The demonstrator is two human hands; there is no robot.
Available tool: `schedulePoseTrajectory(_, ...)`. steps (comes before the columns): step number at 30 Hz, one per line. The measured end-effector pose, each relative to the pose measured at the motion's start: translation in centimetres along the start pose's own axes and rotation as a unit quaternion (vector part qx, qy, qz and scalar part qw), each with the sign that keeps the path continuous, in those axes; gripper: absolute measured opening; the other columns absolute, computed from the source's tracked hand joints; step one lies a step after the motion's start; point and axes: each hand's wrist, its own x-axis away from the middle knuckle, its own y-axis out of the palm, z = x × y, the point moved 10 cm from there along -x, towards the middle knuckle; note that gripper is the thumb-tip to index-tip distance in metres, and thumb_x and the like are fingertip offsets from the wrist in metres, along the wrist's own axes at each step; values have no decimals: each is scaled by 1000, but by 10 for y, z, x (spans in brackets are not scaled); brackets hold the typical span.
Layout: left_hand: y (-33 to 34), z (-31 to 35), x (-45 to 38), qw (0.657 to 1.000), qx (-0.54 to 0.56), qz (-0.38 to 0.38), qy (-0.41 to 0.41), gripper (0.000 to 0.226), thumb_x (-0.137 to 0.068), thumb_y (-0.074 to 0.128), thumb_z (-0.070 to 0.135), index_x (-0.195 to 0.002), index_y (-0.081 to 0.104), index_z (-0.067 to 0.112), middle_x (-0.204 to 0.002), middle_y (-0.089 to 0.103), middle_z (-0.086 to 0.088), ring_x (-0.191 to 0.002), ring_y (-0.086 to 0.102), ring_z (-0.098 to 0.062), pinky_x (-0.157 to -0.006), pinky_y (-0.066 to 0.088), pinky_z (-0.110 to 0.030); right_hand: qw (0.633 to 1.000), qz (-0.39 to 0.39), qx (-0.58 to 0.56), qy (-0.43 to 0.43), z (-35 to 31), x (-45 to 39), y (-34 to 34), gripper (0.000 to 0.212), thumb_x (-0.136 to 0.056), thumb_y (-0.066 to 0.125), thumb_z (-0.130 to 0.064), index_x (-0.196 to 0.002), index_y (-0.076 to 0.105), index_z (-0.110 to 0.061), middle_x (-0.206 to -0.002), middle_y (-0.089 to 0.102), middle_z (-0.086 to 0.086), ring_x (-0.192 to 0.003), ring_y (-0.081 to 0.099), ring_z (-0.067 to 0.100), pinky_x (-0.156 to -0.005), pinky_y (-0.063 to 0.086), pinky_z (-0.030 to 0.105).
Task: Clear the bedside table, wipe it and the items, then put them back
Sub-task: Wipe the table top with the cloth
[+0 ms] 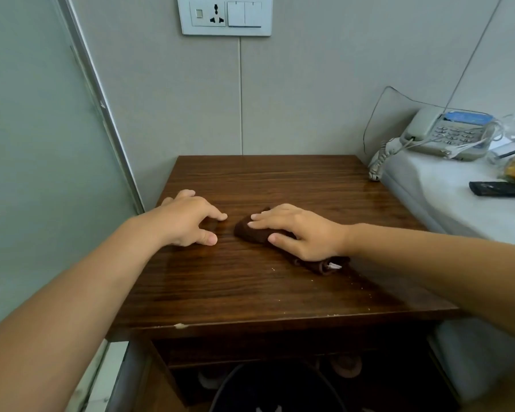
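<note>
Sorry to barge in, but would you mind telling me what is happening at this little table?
A person is wiping the wooden bedside table. The right hand presses a folded brown cloth flat against the top, while the left hand rests its fingertips on the wood beside it. The telephone and a black remote lie on the white bed to the right. A few crumbs show near the front right of the top.
</note>
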Motion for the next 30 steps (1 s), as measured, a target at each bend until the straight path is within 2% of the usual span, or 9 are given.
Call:
schedulePoseTrajectory(6,-13,29,17,996,-82,20,27,68,-92,71,50,-152,40,50,-165,33,-1,-158,7,-34,-123,19,-60,997,10,-33,-67,-94,64,0,32,-103,62,-24,-135,64,-16,-127,69,-7,-108,61,9,-97,45,34)
schedulePoseTrajectory(11,-21,95,44,984,-137,36,113,64,-98,67,38,-155,38,45,-165,33,5,-158,9,-26,-123,19,-53,977,176,-24,121,-30,106,-79,31,-100,64,-30,-131,65,-24,-121,70,-14,-109,65,0,-96,52,26)
schedulePoseTrajectory(16,-6,110,52,982,-110,17,153,57,-102,61,37,-155,39,44,-164,35,6,-157,12,-22,-123,20,-52,941,135,54,306,54,174,-81,33,-102,59,-35,-134,65,-27,-124,71,-6,-114,66,17,-92,48,29)
schedulePoseTrajectory(18,-5,108,53,983,-100,15,153,57,-103,59,38,-155,38,45,-164,36,6,-157,12,-22,-123,20,-54,952,89,47,290,57,183,-54,38,-104,55,-32,-142,59,-25,-140,63,-2,-131,57,19,-108,42,32)
schedulePoseTrajectory(20,-3,106,55,984,-91,13,151,56,-103,58,38,-155,37,47,-164,36,7,-158,12,-23,-123,19,-55,960,48,32,275,49,183,-31,48,-106,52,-26,-153,47,-23,-159,43,-2,-151,33,15,-122,21,25)
schedulePoseTrajectory(23,-1,103,53,987,-73,8,146,56,-104,58,37,-155,37,47,-163,37,7,-158,11,-24,-122,19,-55,969,66,34,237,18,173,-19,51,-105,48,-25,-155,43,-16,-163,37,4,-154,27,18,-120,8,13)
schedulePoseTrajectory(26,-2,104,52,987,-70,13,145,57,-103,59,36,-154,38,47,-163,38,6,-158,12,-25,-122,20,-54,985,99,32,134,-54,155,5,51,-100,45,-30,-146,55,-10,-152,52,10,-144,46,23,-123,25,26)
schedulePoseTrajectory(28,-2,104,52,987,-72,17,143,56,-104,59,36,-155,38,47,-163,38,6,-157,13,-25,-121,21,-54,990,113,35,79,-101,146,18,45,-100,48,-25,-142,57,-11,-146,58,5,-136,53,22,-114,40,39)
schedulePoseTrajectory(30,0,103,51,987,-72,20,140,56,-104,58,37,-155,37,47,-163,38,7,-157,13,-25,-121,21,-54,990,127,33,50,-134,141,20,41,-103,50,-22,-143,55,-13,-140,61,0,-125,57,21,-103,45,40)
